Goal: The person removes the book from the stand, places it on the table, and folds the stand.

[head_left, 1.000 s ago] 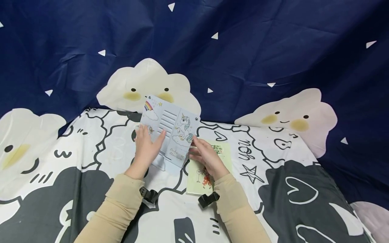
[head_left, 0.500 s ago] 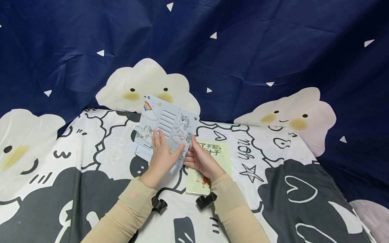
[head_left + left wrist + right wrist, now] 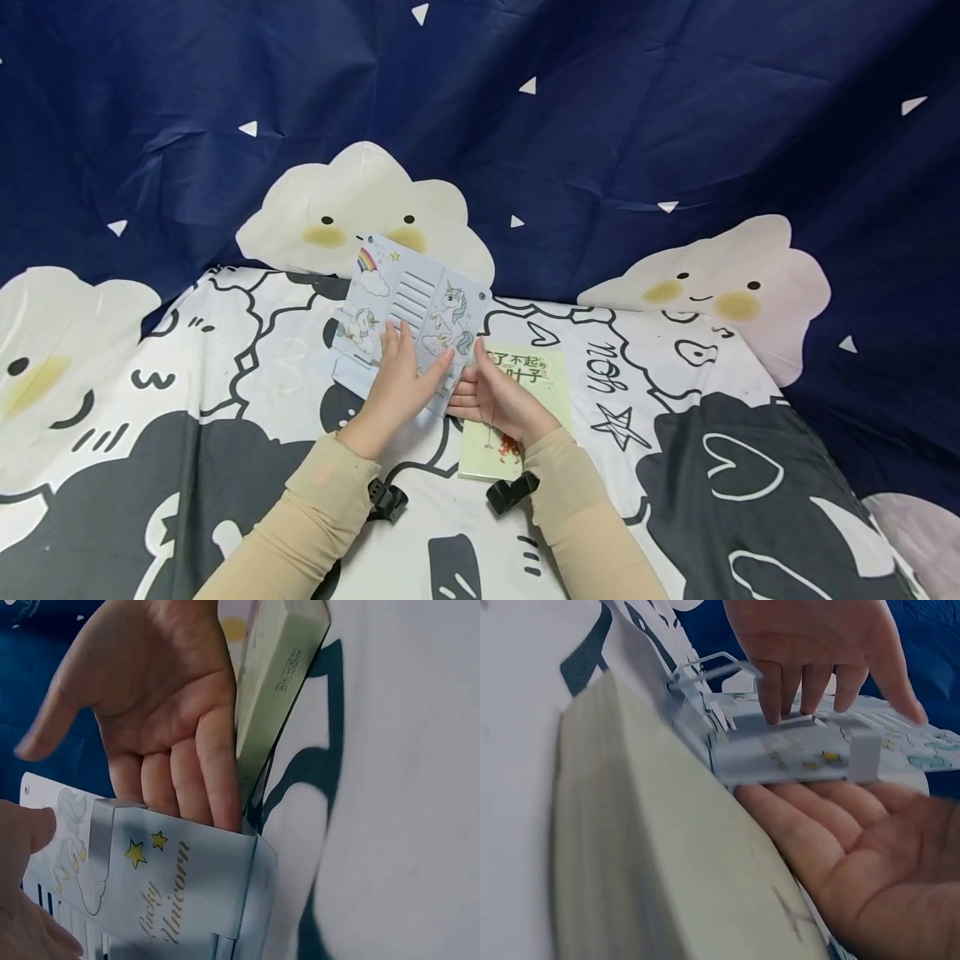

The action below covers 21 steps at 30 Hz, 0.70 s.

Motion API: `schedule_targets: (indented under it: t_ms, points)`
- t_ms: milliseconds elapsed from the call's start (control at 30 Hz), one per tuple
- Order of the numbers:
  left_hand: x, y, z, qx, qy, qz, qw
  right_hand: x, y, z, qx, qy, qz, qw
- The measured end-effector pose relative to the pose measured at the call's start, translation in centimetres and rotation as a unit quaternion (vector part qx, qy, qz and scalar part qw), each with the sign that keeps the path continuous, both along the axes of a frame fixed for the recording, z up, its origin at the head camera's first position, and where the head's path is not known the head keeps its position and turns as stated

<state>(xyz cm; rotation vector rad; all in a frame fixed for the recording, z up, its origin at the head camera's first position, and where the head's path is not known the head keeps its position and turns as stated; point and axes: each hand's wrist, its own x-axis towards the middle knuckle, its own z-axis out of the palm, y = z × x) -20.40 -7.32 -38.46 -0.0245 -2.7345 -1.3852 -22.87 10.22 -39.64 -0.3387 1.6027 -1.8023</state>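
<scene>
Panel [image 3: 415, 292], unicorn-printed, lies just beside the green book [image 3: 478, 452]. Sound handling, in judgement, calls for light pressure above and steady support below its edge. Left hand [image 3: 394, 388] faces palm-down, fingers extended, fingertips on the printed face; right hand [image 3: 504, 398] faces palm-up, straight fingers at the edge's underside, thumb apart. Neither grips.

The book [image 3: 487, 458] lay on the cloth [image 3: 288, 350], with the stand [image 3: 450, 304] to its left and farther from the person. The left hand [image 3: 401, 379] was over the stand's near part; the right hand [image 3: 508, 398] was above the book, its fingers under the stand's near right edge. The curtain [image 3: 600, 125] hung behind them all, beyond the cloth's far edge.
</scene>
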Motion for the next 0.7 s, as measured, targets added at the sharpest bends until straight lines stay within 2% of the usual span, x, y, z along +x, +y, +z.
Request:
schedule_targets:
  t_ms: [267, 467, 700]
  points:
    - [-0.4, -1.0, 0.4, 0.004, -0.013, -0.028, 0.9995, 0.8, -0.3, 0.0, 0.019, 0.084, 0.077, 0.9933]
    - [-0.8, -2.1, 0.4, 0.008, -0.014, -0.051, 0.9985, 1.5, -1.5, 0.1, 0.050, 0.148, 0.137, 0.9781]
    - [-0.7, -2.9, 0.5, 0.002, -0.027, -0.088, 0.9957, 2.6, -3.0, 0.0, 0.070, 0.146, 0.149, 0.9755]
